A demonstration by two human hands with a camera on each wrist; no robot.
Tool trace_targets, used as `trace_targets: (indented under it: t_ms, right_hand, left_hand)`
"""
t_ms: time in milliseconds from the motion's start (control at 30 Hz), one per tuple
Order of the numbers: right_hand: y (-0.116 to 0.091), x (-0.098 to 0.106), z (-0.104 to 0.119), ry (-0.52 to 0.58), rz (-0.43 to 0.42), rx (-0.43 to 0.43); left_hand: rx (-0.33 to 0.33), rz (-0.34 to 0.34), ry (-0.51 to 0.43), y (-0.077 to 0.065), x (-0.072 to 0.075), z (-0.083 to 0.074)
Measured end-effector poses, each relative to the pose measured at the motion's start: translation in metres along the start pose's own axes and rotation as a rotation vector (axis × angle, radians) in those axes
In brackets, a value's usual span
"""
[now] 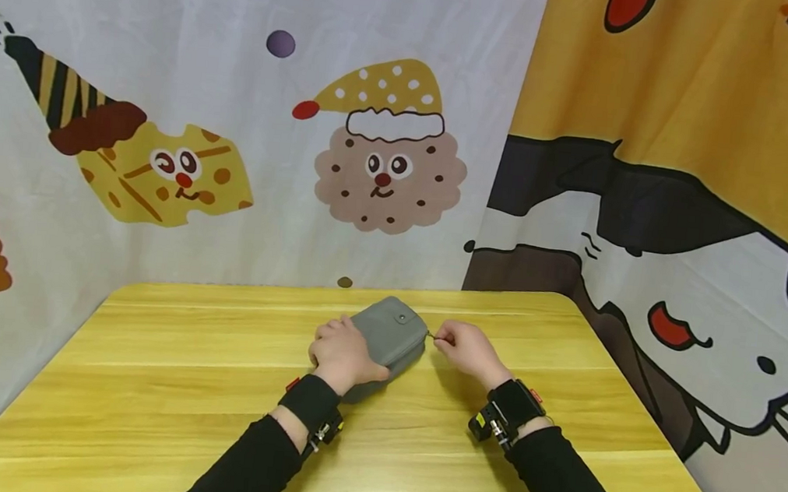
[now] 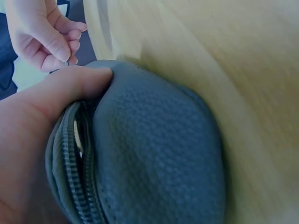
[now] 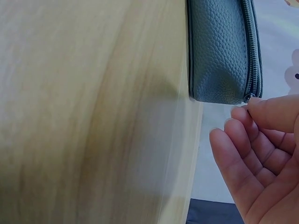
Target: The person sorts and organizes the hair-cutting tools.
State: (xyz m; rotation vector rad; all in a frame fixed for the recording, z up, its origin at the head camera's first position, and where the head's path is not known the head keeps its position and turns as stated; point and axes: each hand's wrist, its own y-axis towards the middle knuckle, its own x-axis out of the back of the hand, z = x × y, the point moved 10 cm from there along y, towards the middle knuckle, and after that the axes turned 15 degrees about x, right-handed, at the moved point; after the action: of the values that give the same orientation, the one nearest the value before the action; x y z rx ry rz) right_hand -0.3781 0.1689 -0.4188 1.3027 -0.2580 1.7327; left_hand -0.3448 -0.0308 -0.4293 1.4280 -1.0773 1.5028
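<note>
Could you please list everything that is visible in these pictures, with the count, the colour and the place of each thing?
pouch: one, grey, zipped, with a snap button on top, on the far middle of the table.
zipper pull: one, metal, at the pouch's right end.
table: one, yellow wood grain, fills the foreground.
cartoon curtain: one, white with biscuit characters, behind the table.
second curtain: one, orange, black and white, at the right.
wrist cameras: two, black, one on each wrist.
sleeves: two, black.
left hand: grips the pouch's left side.
right hand: pinches the zipper pull.
</note>
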Motion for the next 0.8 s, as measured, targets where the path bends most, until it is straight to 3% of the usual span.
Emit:
trace_targets:
  t_ms: [167, 533, 800]
  right_hand:
    - [0.005, 0.0, -0.002, 0.007, -0.002, 0.012]
    - [0.011, 0.002, -0.008, 0.016, -0.002, 0.024]
    - [0.016, 0.002, -0.014, 0.016, 0.004, 0.026]
  left_hand:
    - [-0.045, 0.017, -0.03, 0.002, -0.001, 0.002]
    - [-0.267, 0.016, -0.188, 0.001, 0.003, 0.008]
    - [-0.389, 0.024, -0.266, 0.006, 0.007, 0.008]
